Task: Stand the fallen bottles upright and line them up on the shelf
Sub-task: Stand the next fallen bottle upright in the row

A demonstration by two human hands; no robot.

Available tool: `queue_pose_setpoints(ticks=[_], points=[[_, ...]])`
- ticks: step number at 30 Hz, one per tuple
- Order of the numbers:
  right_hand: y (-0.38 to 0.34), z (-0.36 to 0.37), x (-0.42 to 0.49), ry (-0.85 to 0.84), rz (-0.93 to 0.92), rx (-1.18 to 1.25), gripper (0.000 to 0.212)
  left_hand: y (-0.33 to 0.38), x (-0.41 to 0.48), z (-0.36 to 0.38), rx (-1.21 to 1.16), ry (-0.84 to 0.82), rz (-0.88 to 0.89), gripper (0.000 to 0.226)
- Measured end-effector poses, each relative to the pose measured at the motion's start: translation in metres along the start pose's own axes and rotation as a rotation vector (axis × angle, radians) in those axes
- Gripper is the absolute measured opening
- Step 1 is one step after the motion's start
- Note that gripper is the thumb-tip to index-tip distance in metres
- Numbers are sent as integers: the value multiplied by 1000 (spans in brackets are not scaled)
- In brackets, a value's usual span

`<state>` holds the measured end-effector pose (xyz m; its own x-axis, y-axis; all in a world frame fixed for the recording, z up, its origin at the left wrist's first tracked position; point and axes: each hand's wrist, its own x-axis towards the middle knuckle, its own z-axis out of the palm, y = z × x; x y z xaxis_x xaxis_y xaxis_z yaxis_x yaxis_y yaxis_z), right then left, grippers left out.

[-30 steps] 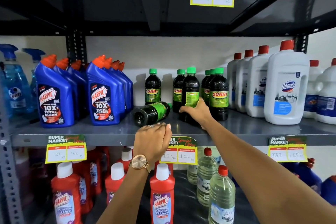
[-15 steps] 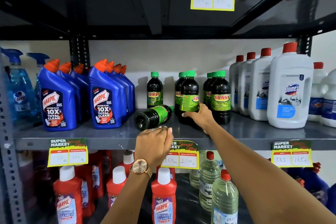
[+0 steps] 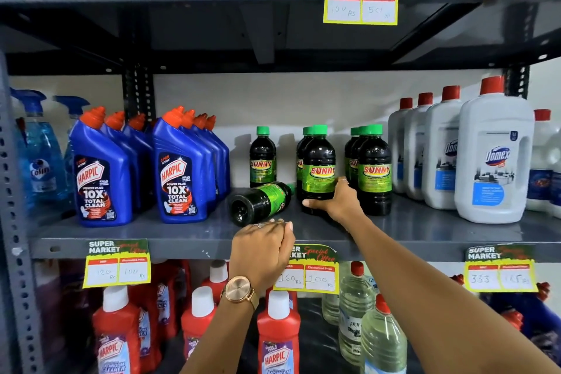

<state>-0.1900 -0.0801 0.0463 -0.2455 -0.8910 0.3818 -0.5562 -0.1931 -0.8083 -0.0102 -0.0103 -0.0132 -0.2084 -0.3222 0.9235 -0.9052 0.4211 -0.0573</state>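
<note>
A dark Sunny bottle (image 3: 261,202) with a green cap lies on its side on the grey middle shelf (image 3: 425,231), base toward me. My left hand (image 3: 261,249) rests at the shelf's front edge just before that base, fingers curled with nothing in them. To the right, my right hand (image 3: 337,203) grips the lower part of an upright Sunny bottle (image 3: 318,167) whose label faces front; another stands right behind it. One more upright Sunny bottle (image 3: 263,158) stands behind the fallen one, and a row of three (image 3: 375,170) stands further right.
Blue Harpic bottles (image 3: 179,173) crowd the shelf's left, with Colin sprays (image 3: 39,161) beyond. White Domex jugs (image 3: 493,158) fill the right. Price tags (image 3: 306,270) hang off the shelf edge. Red Harpic bottles (image 3: 277,340) and clear bottles (image 3: 382,340) stand on the shelf below.
My right hand has turned the upright bottle so that its label faces front. The left hand and the fallen bottle have stayed put. The view has tilted up slightly.
</note>
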Motion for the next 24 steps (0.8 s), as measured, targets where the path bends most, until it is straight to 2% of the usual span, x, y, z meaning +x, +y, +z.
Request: queue_pose_setpoints(ticks=[7, 10, 12, 14, 16, 18, 21, 24], points=[[-4, 4, 1, 31, -5, -145, 110, 0, 1, -6, -33, -98, -17, 37], [-10, 2, -12, 146, -65, -198, 123, -3, 3, -15, -156, -119, -22, 42], [-18, -5, -24, 326, -190, -254, 110, -12, 3, -26, -386, -114, -34, 46], [-24, -12, -33, 448, -384, -276, 89, -28, 1, -39, -443, -2, 5, 45], [-32, -12, -43, 357, -466, -213, 76, -50, -1, -48, -309, 153, 50, 41], [-45, 1, -48, 144, -423, -194, 82, -71, 0, -53, -178, 183, 5, 35], [-64, 28, -40, -182, -147, -185, 98, -92, -7, -51, -40, 66, -93, 36], [-78, 47, -22, -343, 192, -203, 113, -100, -18, -44, 48, -34, -66, 45]])
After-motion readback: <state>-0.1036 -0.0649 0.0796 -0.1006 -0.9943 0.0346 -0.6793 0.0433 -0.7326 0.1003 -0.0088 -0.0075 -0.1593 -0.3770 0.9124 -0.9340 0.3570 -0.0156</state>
